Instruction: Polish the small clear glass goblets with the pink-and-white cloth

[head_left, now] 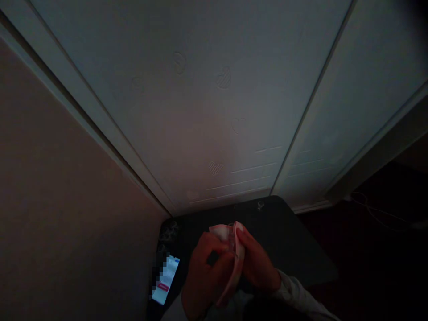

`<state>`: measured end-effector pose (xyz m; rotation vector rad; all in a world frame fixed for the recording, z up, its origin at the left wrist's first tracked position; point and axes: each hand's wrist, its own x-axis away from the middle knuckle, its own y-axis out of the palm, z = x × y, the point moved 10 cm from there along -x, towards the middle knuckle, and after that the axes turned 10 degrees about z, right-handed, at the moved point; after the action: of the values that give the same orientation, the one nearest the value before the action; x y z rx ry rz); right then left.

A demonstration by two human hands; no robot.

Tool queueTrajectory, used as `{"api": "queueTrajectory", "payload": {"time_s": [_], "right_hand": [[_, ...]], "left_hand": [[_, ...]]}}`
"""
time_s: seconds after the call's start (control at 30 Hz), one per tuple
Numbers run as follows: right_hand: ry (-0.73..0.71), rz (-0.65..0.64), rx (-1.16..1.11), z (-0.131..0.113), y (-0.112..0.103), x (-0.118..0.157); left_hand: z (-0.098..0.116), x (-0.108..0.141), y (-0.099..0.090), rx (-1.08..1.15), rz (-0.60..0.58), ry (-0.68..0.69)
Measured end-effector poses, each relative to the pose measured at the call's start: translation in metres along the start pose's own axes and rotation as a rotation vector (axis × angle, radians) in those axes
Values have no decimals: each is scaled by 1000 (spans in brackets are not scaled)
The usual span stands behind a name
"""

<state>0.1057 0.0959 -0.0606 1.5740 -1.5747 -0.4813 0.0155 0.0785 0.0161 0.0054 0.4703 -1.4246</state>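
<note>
You have a dark surface (284, 240) in front of you, set against pale panels (207, 111) with raised hearts and lines. Above it, between your two hands, is a pink-edged item (238, 263), its upper part spread open; the dim light hides what exactly it is. Your right hand (259, 263) grips its right side, thumb near the top edge. Your left hand (209, 267) has its fingers bent together at the opening, but you cannot tell what they pinch. Left of that hand lies a lit phone (168, 278); beyond your right hand sits a small clear object (260, 205).
</note>
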Motion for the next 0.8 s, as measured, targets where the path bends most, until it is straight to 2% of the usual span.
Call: {"api": "queueTrajectory", "payload": {"time_s": [0.23,0.43,0.6,0.8], "right_hand": [[-5,27,3,0,-5,1],[45,59,-60,1,-7,5],[45,76,-55,1,-8,9],[-48,70,8,-10,-8,10]], "left_hand": [[4,0,-3,-12,21,29],[7,1,-7,-29,53,49],[2,3,-6,-48,58,11],[-4,4,-7,-71,70,-35]]}}
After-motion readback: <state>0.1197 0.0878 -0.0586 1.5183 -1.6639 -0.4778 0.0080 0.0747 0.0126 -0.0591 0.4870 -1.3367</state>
